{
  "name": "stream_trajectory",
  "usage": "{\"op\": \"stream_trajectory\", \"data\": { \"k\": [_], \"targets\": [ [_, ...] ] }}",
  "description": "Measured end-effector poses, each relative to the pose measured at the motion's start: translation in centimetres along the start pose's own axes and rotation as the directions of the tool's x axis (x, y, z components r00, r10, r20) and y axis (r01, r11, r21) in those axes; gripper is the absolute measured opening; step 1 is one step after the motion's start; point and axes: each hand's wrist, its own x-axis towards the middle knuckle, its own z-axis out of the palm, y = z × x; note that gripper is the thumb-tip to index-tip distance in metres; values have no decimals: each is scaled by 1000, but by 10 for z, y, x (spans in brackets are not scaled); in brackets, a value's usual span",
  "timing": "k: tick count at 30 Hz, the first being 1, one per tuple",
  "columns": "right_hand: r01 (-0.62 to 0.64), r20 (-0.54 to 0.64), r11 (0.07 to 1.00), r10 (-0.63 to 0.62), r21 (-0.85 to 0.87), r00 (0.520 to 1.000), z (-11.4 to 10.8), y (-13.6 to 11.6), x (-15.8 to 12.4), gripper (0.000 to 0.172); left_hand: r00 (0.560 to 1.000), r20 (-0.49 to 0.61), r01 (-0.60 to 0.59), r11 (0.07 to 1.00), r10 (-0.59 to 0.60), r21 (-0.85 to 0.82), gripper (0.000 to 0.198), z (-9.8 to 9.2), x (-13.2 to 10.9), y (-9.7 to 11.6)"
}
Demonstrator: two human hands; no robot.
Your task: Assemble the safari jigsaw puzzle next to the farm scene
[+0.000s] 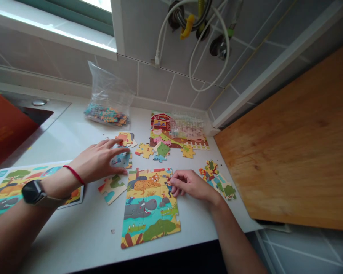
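The right hand (pixel 192 186) has its fingers pressed together at the edge of a bright cardboard jigsaw puzzle (pixel 148 217) with a grey hippo and a spotty cheetah, but I cannot tell if they pinch a piece. The left hand (pixel 98 161) is spread wide on a loose blue cardboard piece (pixel 120 160), beside the puzzle. Farther off, on the white counter (pixel 60 140), lies a clear plastic bag (pixel 110 91) of pieces.
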Motion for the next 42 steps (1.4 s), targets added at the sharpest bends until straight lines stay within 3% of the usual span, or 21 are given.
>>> {"op": "stream_trajectory", "data": {
  "k": [9,13,15,17,19,22,24,27,29,37,42],
  "targets": [
    [51,-14,998,-50,22,999,-2,0,-3,42,989,-88,-124,991,119,-53,59,5,3,-6],
    [166,-189,985,-170,-38,967,-9,-2,-2,40,987,-60,-153,985,148,-81,50,2,7,-3],
    [185,-348,974,-220,-133,911,-22,1,-4,38,985,-72,-164,983,159,-83,52,1,7,-1],
    [129,-514,949,-266,-287,815,-44,8,-11,34,982,-88,-175,980,166,-96,53,0,8,0],
    [-23,-626,899,-286,-437,726,-73,17,-22,28,979,-107,-184,977,172,-112,51,-1,7,2],
    [-325,-720,781,-218,-533,659,-119,30,-41,23,973,-114,-214,970,202,-111,51,1,8,5],
    [-437,-732,733,-120,-521,671,-140,36,-46,29,969,-112,-231,967,219,-109,52,3,9,6],
    [-455,-704,785,34,-421,709,-153,41,-42,38,970,-96,-234,962,222,-143,48,5,11,7],
    [-439,-700,822,72,-362,711,-152,43,-35,41,970,-81,-239,955,228,-177,44,6,12,8],
    [-323,-731,915,47,-242,681,-150,47,-13,46,962,-58,-272,922,267,-277,38,6,12,20],
    [-154,-732,967,-45,-202,679,-141,41,-8,37,965,-147,-254,918,218,-306,39,4,16,16]
  ]
}}
